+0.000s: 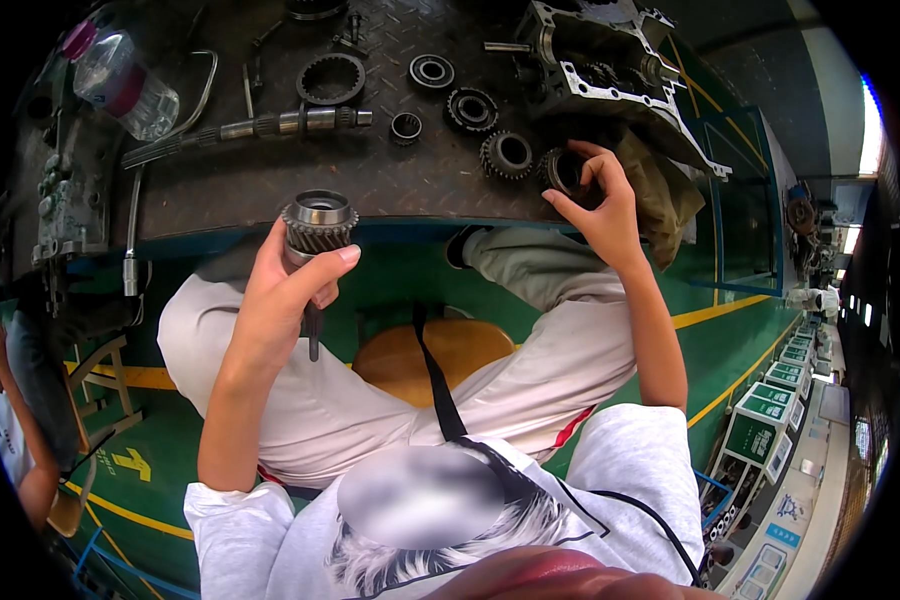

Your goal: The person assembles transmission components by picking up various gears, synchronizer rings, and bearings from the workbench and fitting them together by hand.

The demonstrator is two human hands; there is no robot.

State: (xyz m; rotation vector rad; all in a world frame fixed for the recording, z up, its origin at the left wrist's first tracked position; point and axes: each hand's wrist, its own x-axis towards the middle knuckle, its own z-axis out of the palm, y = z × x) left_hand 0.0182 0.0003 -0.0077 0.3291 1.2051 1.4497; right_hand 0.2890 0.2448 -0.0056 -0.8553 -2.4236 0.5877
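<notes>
My left hand (295, 275) is closed around a helical gear (318, 228) with a smooth raised collar, held upright just off the table's front edge. Below that hand hangs a thin dark rod (314, 335); whether it joins the gear cannot be seen. At the table edge on the right, the thumb and fingers of my right hand (605, 200) curve round a dark ring-shaped gear (562, 172) and touch its rim. Just left of it lies another toothed gear (507, 155). Behind that are a gear with a hub (471, 110) and a ball bearing (431, 71).
On the metal table lie a splined shaft (300, 122), a toothed ring (331, 79) and a small needle bearing (406, 127). An open gearbox housing (610, 85) stands back right, brown cloth (660, 195) beside it. A water bottle (125, 85) is at left. Another person (20, 430) sits far left.
</notes>
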